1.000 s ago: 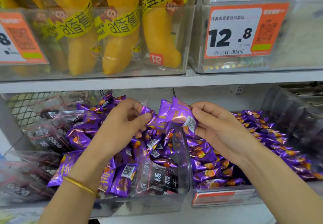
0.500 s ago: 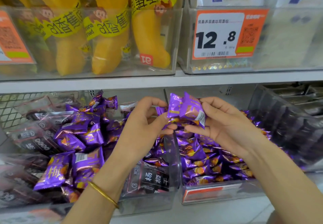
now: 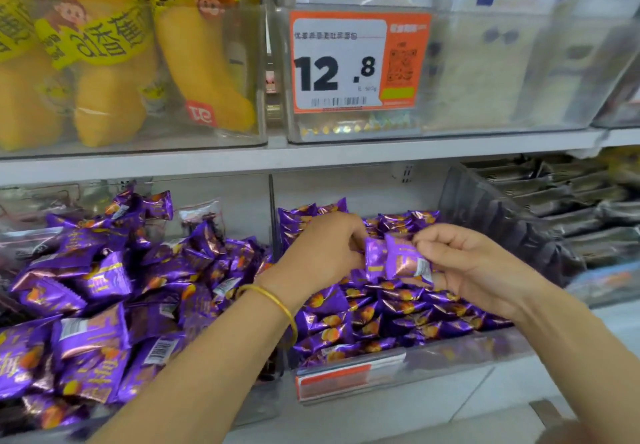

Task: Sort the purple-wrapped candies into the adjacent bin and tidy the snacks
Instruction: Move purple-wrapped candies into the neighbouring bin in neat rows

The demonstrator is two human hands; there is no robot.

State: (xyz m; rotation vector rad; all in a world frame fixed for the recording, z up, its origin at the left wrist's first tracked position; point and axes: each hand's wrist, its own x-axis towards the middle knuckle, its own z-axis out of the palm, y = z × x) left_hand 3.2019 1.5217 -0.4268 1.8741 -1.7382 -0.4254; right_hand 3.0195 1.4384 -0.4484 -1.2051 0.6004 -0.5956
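Note:
Both hands hold a small bunch of purple-wrapped candies (image 3: 398,260) over the right clear bin (image 3: 408,364), which is filled with rows of the same candies. My left hand (image 3: 322,253), with a gold bangle on the wrist, grips the bunch from the left. My right hand (image 3: 460,263) pinches it from the right. The left bin (image 3: 256,409) holds a loose heap of purple candies (image 3: 97,305) mixed with clear packs of dark snacks (image 3: 197,211).
A dark divider (image 3: 273,222) separates the two bins. Dark grey packets (image 3: 554,215) fill the bin at the right. On the shelf above stand yellow banana-shaped packs (image 3: 114,73) and a clear box with a 12.8 price tag (image 3: 356,63).
Both hands carried the bunch of candies to the right, from above the divider to over the right bin, and lowered it a little. The view shifted right too.

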